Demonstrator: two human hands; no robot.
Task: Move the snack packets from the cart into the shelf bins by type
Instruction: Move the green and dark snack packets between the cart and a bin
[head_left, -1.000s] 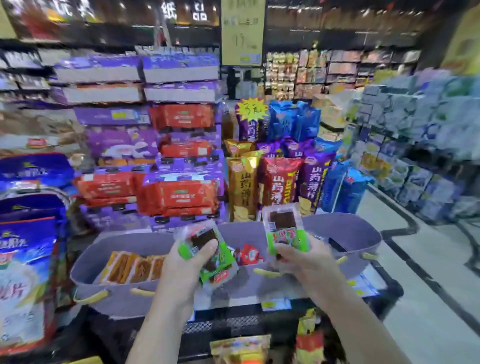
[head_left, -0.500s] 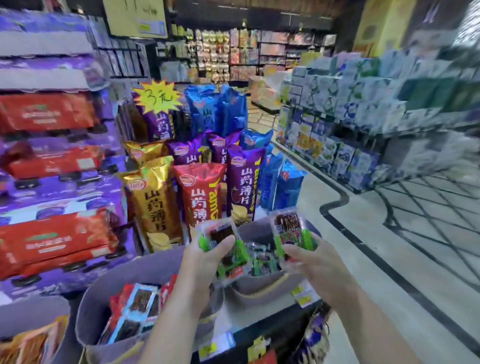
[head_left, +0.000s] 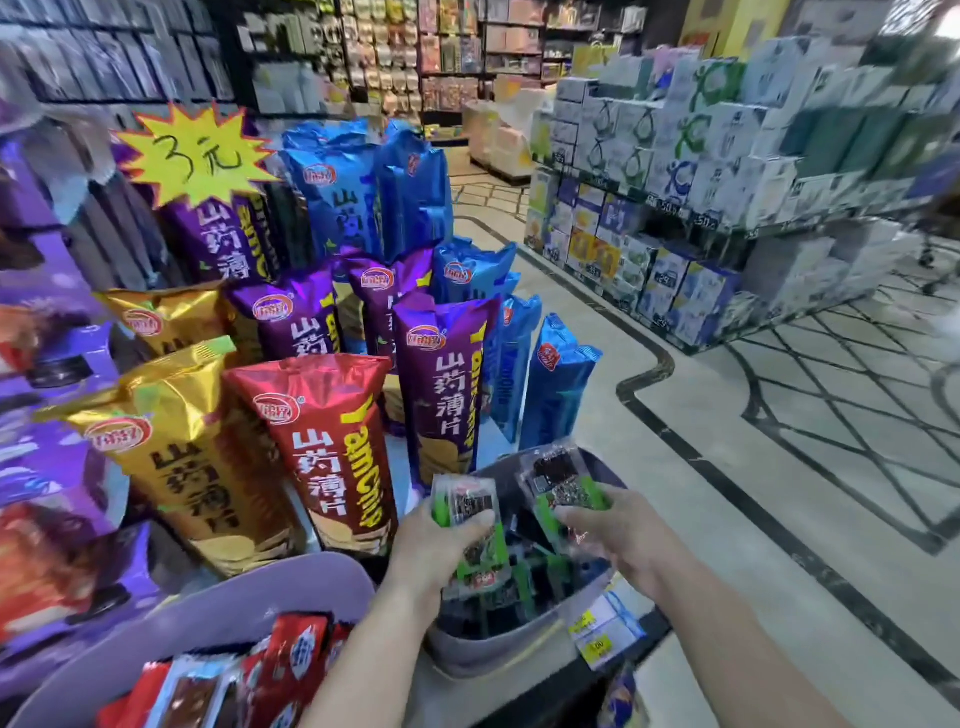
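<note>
**Two green packets held over the matching bin**

Both packets are clear-fronted, with dark contents above a green band. The left green packet (head_left: 464, 503) stands upright, pinched between the thumb and curled fingers of the left hand (head_left: 441, 551). The right green packet (head_left: 561, 480) leans, and the right hand (head_left: 628, 535) grips it by its lower edge. Both hang just above the grey bin (head_left: 498, 649), which already holds similar green packets, so the drop is probably straight down. The left hand looks lower and nearer. A neighbouring bin (head_left: 260, 577) of red packets (head_left: 291, 660) lies to the left, and yam chip bags (head_left: 332, 447) stand behind.
</note>
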